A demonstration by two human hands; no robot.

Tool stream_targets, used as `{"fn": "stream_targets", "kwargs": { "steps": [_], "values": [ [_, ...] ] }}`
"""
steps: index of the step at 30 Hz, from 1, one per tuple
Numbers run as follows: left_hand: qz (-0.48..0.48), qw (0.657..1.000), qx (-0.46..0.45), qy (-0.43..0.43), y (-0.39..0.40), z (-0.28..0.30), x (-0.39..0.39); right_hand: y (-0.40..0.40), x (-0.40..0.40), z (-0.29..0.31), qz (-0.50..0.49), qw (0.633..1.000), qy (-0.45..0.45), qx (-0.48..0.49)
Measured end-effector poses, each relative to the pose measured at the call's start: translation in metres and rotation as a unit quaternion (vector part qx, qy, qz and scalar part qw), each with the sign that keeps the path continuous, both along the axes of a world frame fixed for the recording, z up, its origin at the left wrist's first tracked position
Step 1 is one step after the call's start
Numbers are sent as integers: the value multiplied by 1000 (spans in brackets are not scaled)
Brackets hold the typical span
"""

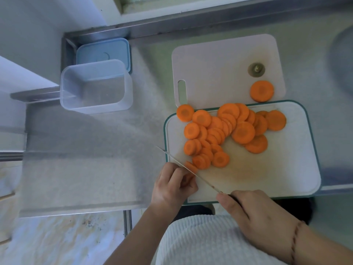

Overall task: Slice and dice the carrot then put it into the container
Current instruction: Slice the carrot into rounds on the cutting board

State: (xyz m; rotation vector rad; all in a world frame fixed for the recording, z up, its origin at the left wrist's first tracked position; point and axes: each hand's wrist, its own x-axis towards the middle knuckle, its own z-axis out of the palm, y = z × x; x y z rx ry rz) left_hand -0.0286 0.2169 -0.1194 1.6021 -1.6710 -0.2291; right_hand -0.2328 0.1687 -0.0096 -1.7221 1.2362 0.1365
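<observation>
Landmark: green-rimmed cutting board [286,169], lying on the steel counter [86,159] at its near edge.

Carrot rounds: a heap of orange carrot slices [225,131] spread over the far half of the green-rimmed cutting board, many overlapping. One slice [185,113] sits on that board's far left corner, partly over the rim.

Stray slice: a single large round [261,91] lies on the plain white cutting board [219,64] just behind the green-rimmed one, near its right edge.

Carrot end: the cut-off stem top [256,69] rests farther back on the same white board.

Left hand [172,186]: at the near left corner of the green-rimmed board, fingers curled down and pinching a small carrot piece [191,167] against the board, right beside the blade.

Right hand [256,213]: at the near edge of the green-rimmed board, fingers wrapped round the knife handle; handle mostly hidden under the hand. A braided band is on the wrist.

Knife [191,173]: thin blade runs diagonally from the right hand toward the board's left rim, tip past the rim over the counter, edge against the piece under the left hand.

Container [96,87]: clear plastic tub, open, well to the left of and behind the green-rimmed board, no carrot in it.

Lid [104,51]: pale blue, lying flat just behind the container, in the counter's back corner.
</observation>
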Motion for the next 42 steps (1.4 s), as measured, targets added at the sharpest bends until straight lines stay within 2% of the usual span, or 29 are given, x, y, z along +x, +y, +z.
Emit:
{"fn": "stream_targets", "kwargs": {
  "steps": [10,16,18,21,24,28,31,36,42],
  "values": [
    [-11,1000,0,15,0,-1,2,-6,4,7,10,1000,11,-2],
    [0,1000,-5,19,-2,-3,3,-15,16,6,27,999,22,37],
    [-8,999,-11,29,-2,-3,4,-21,24,-2,17,999,5,38],
    [-31,999,-11,23,-3,-4,3,-27,44,-23,23,999,-28,-8],
    [-36,999,-17,15,-2,-2,3,-29,58,-37,8,999,-50,1],
    [-16,999,-37,-3,7,2,2,-35,50,-20,-29,996,-79,32],
    [8,999,-32,-3,8,3,0,-32,35,-3,-11,995,-101,19],
    [25,999,-17,12,9,3,-3,-17,16,3,4,999,-38,14],
    [19,1000,-8,15,9,2,-2,-6,9,-4,3,999,-34,4]
  ]
}}
